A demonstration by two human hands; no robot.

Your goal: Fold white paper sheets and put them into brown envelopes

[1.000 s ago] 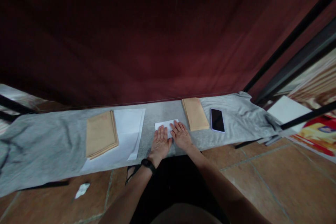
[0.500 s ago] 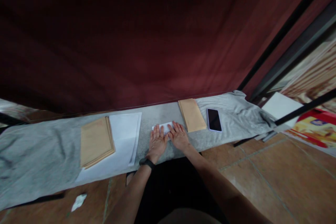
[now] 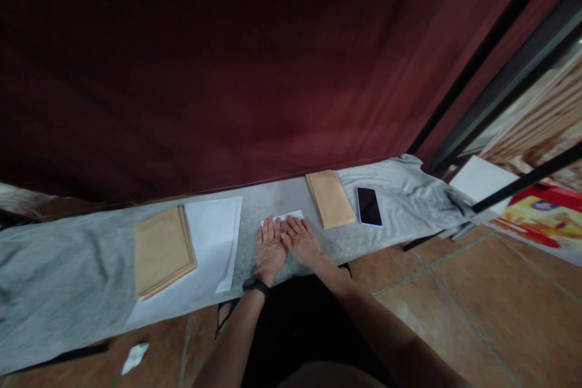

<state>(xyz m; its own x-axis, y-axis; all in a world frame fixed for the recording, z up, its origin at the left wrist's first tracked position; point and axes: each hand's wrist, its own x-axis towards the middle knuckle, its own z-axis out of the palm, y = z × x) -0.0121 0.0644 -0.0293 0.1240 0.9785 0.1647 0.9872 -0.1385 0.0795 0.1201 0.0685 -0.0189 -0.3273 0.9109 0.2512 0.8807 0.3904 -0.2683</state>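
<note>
A small white piece of paper (image 3: 282, 217), apparently folded, lies on the grey cloth in front of me, mostly covered by my hands. My left hand (image 3: 271, 248) rests flat on its left part, fingers stretched out and pointing away from me. Beside it, my right hand (image 3: 301, 242) lies flat on the right part, its fingers slanting to the left. The two hands touch near the thumbs. To the right is a stack of brown envelopes (image 3: 331, 200). Another stack of brown envelopes (image 3: 161, 251) sits on white paper sheets (image 3: 218, 230) at the left.
A phone (image 3: 368, 206) lies right of the nearer envelopes. The grey cloth (image 3: 59, 279) covers a long narrow bench, with a dark red curtain (image 3: 273, 103) behind it. Black metal bars (image 3: 486, 48) slant at the right. A crumpled white scrap (image 3: 135, 357) is on the tiled floor.
My right hand has slid left across the paper until it meets the left hand, uncovering the paper's upper right corner. The left hand stays nearly in place. The view has shifted slightly.
</note>
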